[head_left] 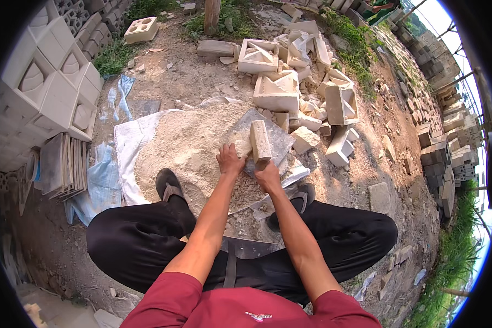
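Observation:
My right hand (268, 176) is closed around the near end of a pale, dusty rectangular block (260, 141), which stands tilted over a flat grey slab (279, 143). Whether the block has a handle is hidden by my fingers. To its left, my left hand (231, 159) rests with fingers spread at the edge of a heap of crushed pale rubble (186, 145). A pale broken chunk (242, 145) lies by its fingertips, between the hand and the block. Under the heap spreads a white sheet (127, 147).
Broken hollow blocks (276, 92) are piled beyond the slab, with loose pieces (305, 139) to its right. Pale patterned blocks (54, 76) are stacked at left above leaning thin boards (65, 164). A wooden post (212, 16) stands at the back. My shoes (169, 185) flank the heap.

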{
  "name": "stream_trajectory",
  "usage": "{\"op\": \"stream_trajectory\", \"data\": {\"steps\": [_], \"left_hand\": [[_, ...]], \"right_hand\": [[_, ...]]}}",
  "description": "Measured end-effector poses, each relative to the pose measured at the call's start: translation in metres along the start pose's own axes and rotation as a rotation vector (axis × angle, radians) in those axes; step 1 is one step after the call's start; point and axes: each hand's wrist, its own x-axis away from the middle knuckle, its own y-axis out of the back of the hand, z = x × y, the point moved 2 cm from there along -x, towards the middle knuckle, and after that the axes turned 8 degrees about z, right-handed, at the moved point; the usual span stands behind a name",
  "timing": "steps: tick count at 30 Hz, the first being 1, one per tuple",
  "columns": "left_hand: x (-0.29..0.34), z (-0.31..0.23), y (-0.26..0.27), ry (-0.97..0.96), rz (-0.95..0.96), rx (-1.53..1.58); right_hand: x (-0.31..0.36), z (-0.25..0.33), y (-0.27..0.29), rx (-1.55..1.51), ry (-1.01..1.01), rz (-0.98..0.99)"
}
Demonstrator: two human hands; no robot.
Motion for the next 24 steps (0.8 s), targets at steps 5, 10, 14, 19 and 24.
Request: {"op": "stream_trajectory", "data": {"steps": [5,10,14,19,24], "left_hand": [[0.012,-0.005,-0.014,-0.016,-0.036,0.061],[0.010,-0.002,-0.009,0.003,0.011,0.029],[0.003,-0.010,-0.003,-0.006,0.084,0.024],[0.002,0.009,0.003,-0.001,0.015,0.019],[-0.002,-0.003,0.006,0.013,0.048,0.006]], "right_hand": [[0.015,0.011,0.023,-0.113,0.047,-0.110],[0.016,0.013,0.008,-0.034,0.029,-0.134],[-0.012,-0.013,0.012,0.013,-0.035,0.015],[0.007,0.027,0.007,-0.100,0.066,-0.126],[0.008,0.019,0.001,-0.003,0.060,-0.079]]}}
